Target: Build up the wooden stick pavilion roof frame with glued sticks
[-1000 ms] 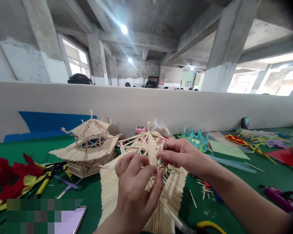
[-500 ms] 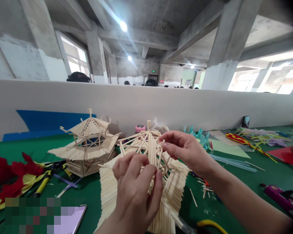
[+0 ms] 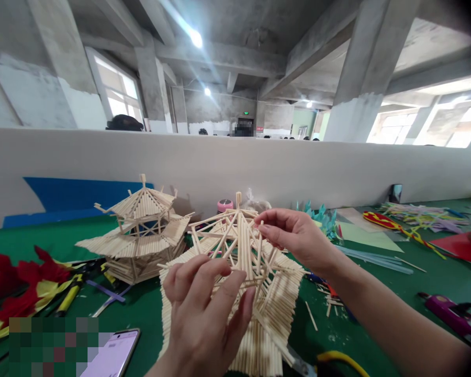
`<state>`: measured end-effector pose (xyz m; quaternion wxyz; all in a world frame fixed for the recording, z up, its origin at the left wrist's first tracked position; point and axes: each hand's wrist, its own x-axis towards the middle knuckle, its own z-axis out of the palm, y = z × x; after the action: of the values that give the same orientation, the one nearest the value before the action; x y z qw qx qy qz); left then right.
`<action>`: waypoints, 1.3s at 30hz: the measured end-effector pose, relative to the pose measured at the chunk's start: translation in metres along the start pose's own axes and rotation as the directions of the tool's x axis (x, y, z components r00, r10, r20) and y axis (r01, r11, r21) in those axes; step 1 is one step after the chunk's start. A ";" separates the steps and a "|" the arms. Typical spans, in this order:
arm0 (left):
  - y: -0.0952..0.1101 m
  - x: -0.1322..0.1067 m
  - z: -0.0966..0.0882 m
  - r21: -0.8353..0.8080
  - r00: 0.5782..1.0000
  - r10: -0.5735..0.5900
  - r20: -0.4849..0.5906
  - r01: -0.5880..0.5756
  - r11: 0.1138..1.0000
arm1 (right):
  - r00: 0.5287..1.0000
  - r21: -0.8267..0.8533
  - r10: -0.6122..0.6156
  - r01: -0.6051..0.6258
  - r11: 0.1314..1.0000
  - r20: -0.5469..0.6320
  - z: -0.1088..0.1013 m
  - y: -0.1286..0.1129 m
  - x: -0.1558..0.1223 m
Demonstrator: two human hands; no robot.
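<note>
Before me stands a pagoda model built of thin wooden sticks [image 3: 277, 293], its upper roof partly covered and its lower roof fully laid with sticks. At the upper roof's right side, my right hand [image 3: 284, 233] pinches the top end of a short wooden stick [image 3: 260, 243] between thumb and index finger. My left hand [image 3: 204, 301] hovers in front of the model, its thumb and fingers apart with nothing between them. It hides part of the model's front left. Further left is a second stick pagoda [image 3: 143, 225] with its roofs covered.
A phone [image 3: 120, 351] lies front left, near red and yellow cloth-like pieces [image 3: 35, 277]. Yellow-handled scissors [image 3: 339, 358] sit at the front right. Stick scraps [image 3: 332, 301], a purple tool [image 3: 451, 314] and coloured strips [image 3: 424, 220] lie rightward. A white partition [image 3: 329, 167] runs behind.
My left hand has moved slightly left and down, off the model's front, and its thumb and index finger have parted. My right hand stays at the stick's top.
</note>
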<state>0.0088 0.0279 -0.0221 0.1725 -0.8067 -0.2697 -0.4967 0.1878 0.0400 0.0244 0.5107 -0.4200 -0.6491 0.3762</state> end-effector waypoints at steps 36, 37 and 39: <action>-0.001 0.043 -0.017 -0.032 1.000 -0.015 -0.005 0.014 0.999 | 0.907 -0.400 -0.344 0.230 0.887 -0.242 -0.012 -0.035 -0.026; 0.002 0.043 -0.017 -0.051 1.000 -0.026 0.004 0.026 0.998 | 0.931 -0.322 -0.289 0.209 0.923 -0.223 -0.009 -0.031 -0.024; 0.007 0.042 -0.015 -0.064 0.999 -0.032 0.015 0.033 0.997 | 0.951 -0.196 -0.236 0.197 0.961 -0.201 -0.004 -0.022 -0.021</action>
<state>0.0173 0.0253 0.0225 0.1365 -0.8108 -0.2680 -0.5021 0.1907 0.0129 0.0379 0.5798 -0.4282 -0.6605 0.2103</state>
